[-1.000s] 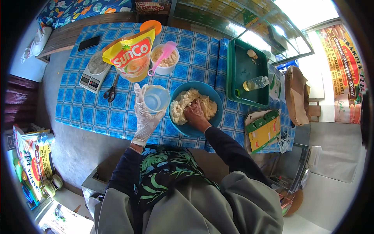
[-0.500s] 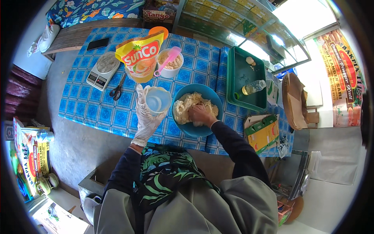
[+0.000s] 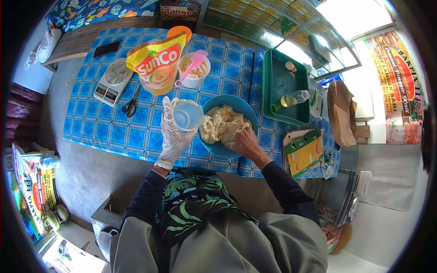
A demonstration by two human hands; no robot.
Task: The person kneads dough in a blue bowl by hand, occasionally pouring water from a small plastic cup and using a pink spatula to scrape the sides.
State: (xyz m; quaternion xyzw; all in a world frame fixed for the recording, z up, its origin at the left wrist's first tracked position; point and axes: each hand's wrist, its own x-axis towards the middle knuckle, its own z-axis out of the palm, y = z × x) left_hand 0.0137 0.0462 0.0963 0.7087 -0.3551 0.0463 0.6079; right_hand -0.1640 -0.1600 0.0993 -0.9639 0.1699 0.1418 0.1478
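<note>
My left hand (image 3: 173, 136), in a white disposable glove, holds a translucent plastic cup (image 3: 188, 113) with liquid in it. My bare right hand (image 3: 244, 142) has its fingers curled into pale, lumpy dough (image 3: 217, 126) at the right side of a blue bowl (image 3: 210, 102). Beyond the cup stands a yellow pouch (image 3: 154, 66) beside a white tub (image 3: 192, 78) with a crumbly pale substance and a pink scoop (image 3: 197, 58) on it.
A checked tablecloth (image 3: 86, 127) carries a scale (image 3: 109, 91), scissors (image 3: 131, 105), a phone (image 3: 105, 49), an orange lid (image 3: 180, 30) and flattened cardboard (image 3: 302, 152). A green tray (image 3: 287, 79) holds a bottle (image 3: 293, 98). A brown round item (image 3: 340, 113) stands at right, below a glass cabinet (image 3: 268, 27).
My right hand has shifted from the middle of the dough toward the bowl's lower right side. My left hand with the cup has moved slightly rightward, nearer the bowl.
</note>
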